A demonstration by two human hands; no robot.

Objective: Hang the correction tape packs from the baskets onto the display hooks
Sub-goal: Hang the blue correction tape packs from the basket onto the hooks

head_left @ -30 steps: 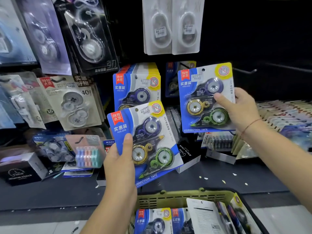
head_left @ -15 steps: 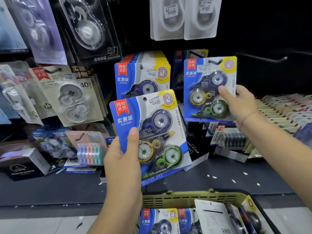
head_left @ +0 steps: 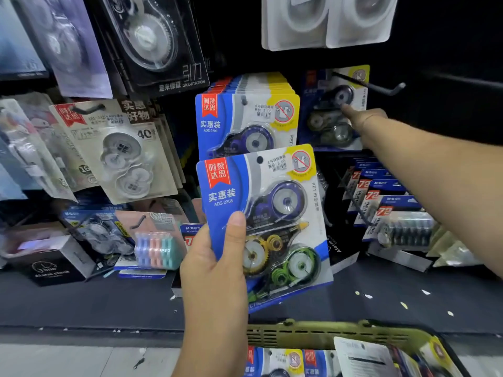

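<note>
1. The held correction tape pack [head_left: 272, 213] stands upright, long axis vertical. Its hang hole [head_left: 260, 159] is at the top, just below the full stack [head_left: 245, 118].
2. The left grip [head_left: 215, 268] grasps its lower left edge, thumb across the blue card.
3. The open hook [head_left: 381, 88] lies up and right of that hole, tip outward, with one hung pack [head_left: 334, 112] far back on it.
4. The right grip [head_left: 364, 119], released, touches that hung pack with one fingertip and is nearer the hook.
5. More packs lie in the green basket [head_left: 326, 333] below.
</note>
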